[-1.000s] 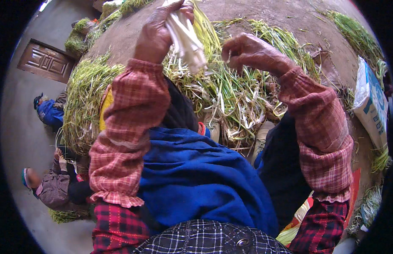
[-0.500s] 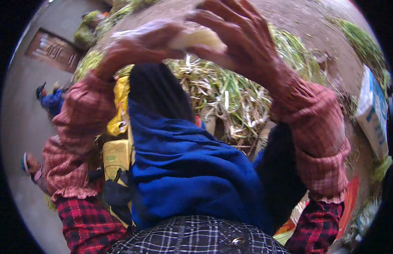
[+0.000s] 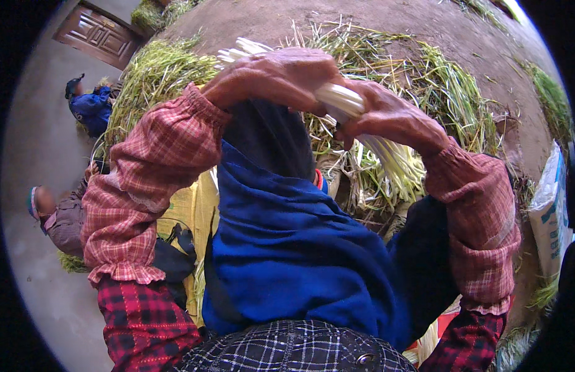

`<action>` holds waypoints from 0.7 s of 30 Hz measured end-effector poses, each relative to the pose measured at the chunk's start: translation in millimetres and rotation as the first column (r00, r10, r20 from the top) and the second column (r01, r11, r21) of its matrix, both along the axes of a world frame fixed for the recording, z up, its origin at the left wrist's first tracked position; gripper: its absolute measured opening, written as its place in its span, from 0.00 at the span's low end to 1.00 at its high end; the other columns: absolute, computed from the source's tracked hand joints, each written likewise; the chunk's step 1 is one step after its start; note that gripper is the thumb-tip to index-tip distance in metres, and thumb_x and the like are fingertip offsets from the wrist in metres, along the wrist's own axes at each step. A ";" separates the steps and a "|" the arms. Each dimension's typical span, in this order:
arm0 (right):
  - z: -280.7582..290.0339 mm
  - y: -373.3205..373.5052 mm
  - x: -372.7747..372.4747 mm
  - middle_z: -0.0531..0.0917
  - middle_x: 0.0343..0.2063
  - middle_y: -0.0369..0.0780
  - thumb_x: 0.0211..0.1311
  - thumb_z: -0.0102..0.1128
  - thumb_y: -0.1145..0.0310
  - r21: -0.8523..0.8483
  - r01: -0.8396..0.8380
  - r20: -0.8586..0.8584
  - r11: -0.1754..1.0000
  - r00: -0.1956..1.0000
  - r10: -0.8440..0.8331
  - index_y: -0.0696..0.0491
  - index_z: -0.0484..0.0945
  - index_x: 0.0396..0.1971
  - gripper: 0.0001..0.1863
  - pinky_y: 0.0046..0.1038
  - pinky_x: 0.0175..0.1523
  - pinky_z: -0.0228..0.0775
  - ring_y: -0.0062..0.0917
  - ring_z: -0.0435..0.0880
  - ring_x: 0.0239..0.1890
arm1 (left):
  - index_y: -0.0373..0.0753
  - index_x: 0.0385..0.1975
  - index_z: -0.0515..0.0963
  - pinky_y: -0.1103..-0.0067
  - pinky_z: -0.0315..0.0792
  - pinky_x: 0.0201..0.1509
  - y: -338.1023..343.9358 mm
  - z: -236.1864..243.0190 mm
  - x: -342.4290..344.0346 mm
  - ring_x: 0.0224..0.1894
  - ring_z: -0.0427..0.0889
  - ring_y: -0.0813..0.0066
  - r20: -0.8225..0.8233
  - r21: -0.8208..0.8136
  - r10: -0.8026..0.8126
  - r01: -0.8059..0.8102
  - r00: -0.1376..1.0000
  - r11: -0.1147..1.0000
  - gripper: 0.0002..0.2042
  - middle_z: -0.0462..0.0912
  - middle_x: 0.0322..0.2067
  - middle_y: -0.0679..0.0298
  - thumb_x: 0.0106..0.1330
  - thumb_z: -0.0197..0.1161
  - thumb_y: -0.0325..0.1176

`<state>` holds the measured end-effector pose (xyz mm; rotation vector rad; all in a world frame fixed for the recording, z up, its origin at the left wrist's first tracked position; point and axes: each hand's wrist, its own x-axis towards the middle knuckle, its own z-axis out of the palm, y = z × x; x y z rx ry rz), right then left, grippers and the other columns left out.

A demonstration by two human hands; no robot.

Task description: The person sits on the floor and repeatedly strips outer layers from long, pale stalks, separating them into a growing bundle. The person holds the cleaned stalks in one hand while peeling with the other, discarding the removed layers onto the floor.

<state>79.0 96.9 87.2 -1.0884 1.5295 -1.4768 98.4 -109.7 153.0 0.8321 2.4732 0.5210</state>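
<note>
A bundle of pale leafy stalks (image 3: 341, 99) is held crosswise in front of me, above my knees. White ends stick out past my left hand (image 3: 278, 77), whose fingers curl over the bundle and are partly hidden. My right hand (image 3: 393, 118) is closed around it close to the left one. Yellowish-green leaf ends (image 3: 396, 164) hang down below my right hand. Whether something is wrapped around the middle of the bundle, I cannot tell. Beneath my hands lies a heap of loose stalks and straw-like leaves (image 3: 362, 186).
More green leaves (image 3: 157, 80) are piled at the far left, and others (image 3: 448, 87) lie at the right. A white-and-blue sack (image 3: 548, 211) stands at the right edge. Two people, one in blue (image 3: 91, 110), one in dark clothing (image 3: 67, 217), sit at left. A brown panelled door (image 3: 96, 32) is beyond.
My right hand has gone from spread fingers to closed around the bundle, moving right and down. My left hand has shifted right. The view has tilted, and the yellow thing at left shows differently.
</note>
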 end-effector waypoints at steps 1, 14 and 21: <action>3.2 -10.3 2.8 0.77 0.27 0.36 0.42 0.64 0.72 -0.021 -0.031 0.005 0.999 0.999 0.031 0.57 0.73 0.41 0.21 0.23 0.35 0.72 0.21 0.79 0.28 | 0.37 0.41 0.78 0.72 0.70 0.34 -2.5 12.7 9.5 0.28 0.78 0.63 -0.025 -0.094 0.028 -0.030 0.999 0.995 0.18 0.78 0.26 0.56 0.49 0.66 0.35; -5.7 15.4 -11.1 0.79 0.20 0.38 0.51 0.62 0.60 0.014 0.291 0.026 0.957 0.956 -0.291 0.60 0.79 0.27 0.15 0.23 0.33 0.71 0.21 0.79 0.21 | 0.37 0.37 0.80 0.77 0.73 0.39 15.3 36.2 65.8 0.32 0.80 0.73 -0.562 0.348 0.576 -0.462 0.594 0.816 0.13 0.82 0.30 0.60 0.57 0.68 0.37; 8.3 21.1 -10.9 0.81 0.19 0.38 0.47 0.63 0.59 -0.128 0.234 0.124 0.964 0.968 -0.219 0.58 0.80 0.29 0.17 0.22 0.31 0.70 0.21 0.80 0.22 | 0.31 0.51 0.73 0.78 0.72 0.43 41.4 -23.0 61.1 0.42 0.80 0.75 0.139 0.739 0.655 -0.518 0.743 0.431 0.23 0.80 0.36 0.63 0.66 0.57 0.45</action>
